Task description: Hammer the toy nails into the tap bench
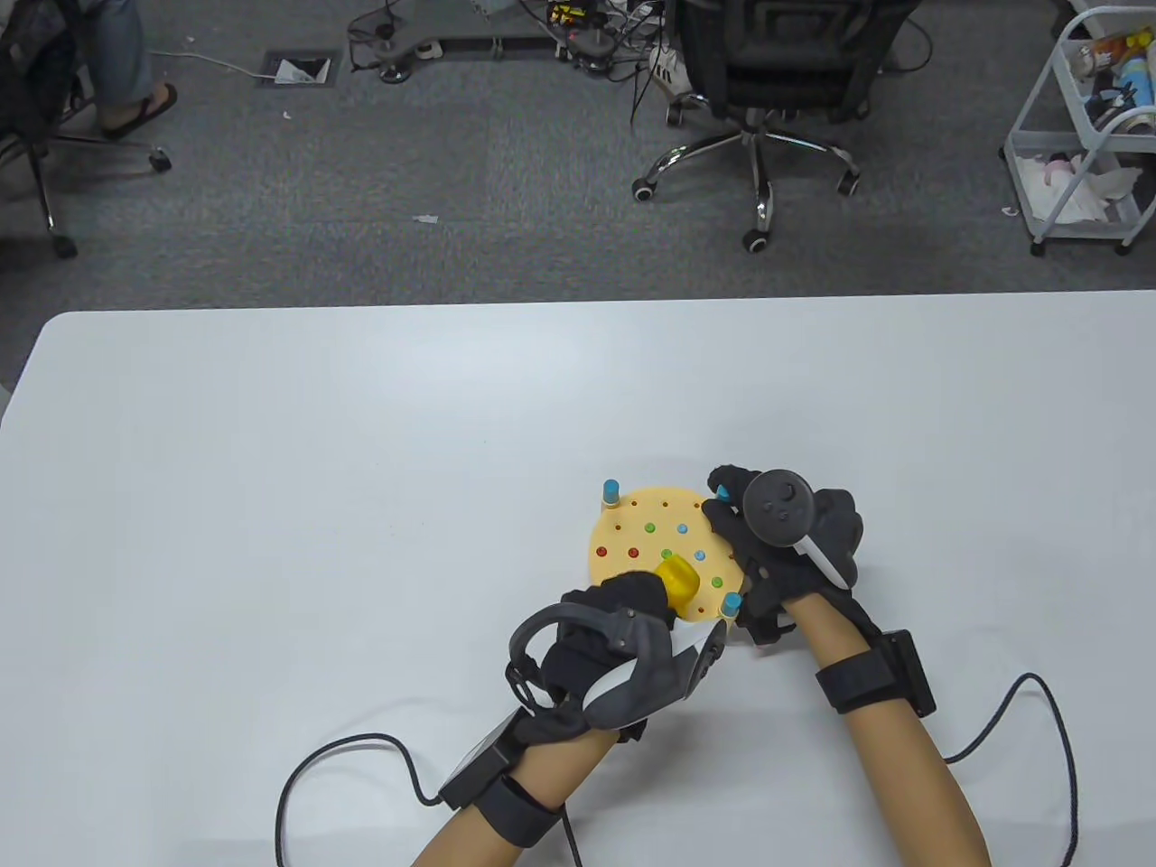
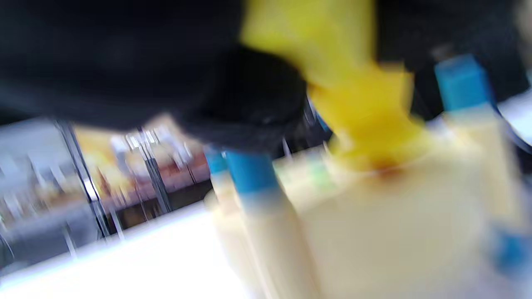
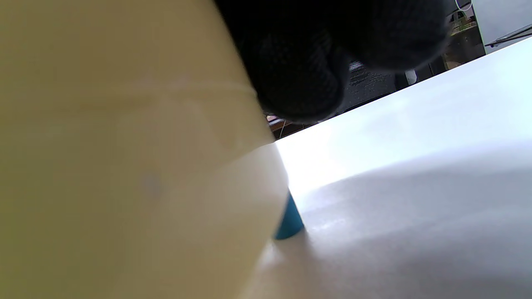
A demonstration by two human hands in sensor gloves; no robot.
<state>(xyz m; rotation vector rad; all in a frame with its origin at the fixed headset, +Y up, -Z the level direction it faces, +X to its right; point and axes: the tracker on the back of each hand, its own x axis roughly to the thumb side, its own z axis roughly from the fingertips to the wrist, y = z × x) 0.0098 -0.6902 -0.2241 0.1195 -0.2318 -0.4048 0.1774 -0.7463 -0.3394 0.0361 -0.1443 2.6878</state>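
Note:
A round pale-yellow tap bench (image 1: 647,511) with blue-capped corner posts lies on the white table, its top dotted with small red, green and blue toy nails (image 1: 682,529). My left hand (image 1: 623,607) grips a yellow toy hammer (image 1: 677,579), whose head is down on the bench's near part; the blurred left wrist view shows the hammer (image 2: 357,104) touching the bench top (image 2: 399,216). My right hand (image 1: 768,551) grips the bench's right edge, fingers curled round the rim. In the right wrist view the bench's side wall (image 3: 124,166) fills the left, with gloved fingertips (image 3: 303,70) over its top.
Glove cables (image 1: 1048,722) trail over the table's near edge. Past the far edge, on the grey floor, are an office chair (image 1: 768,81), a white trolley (image 1: 1084,135) and a seated person's leg (image 1: 126,72).

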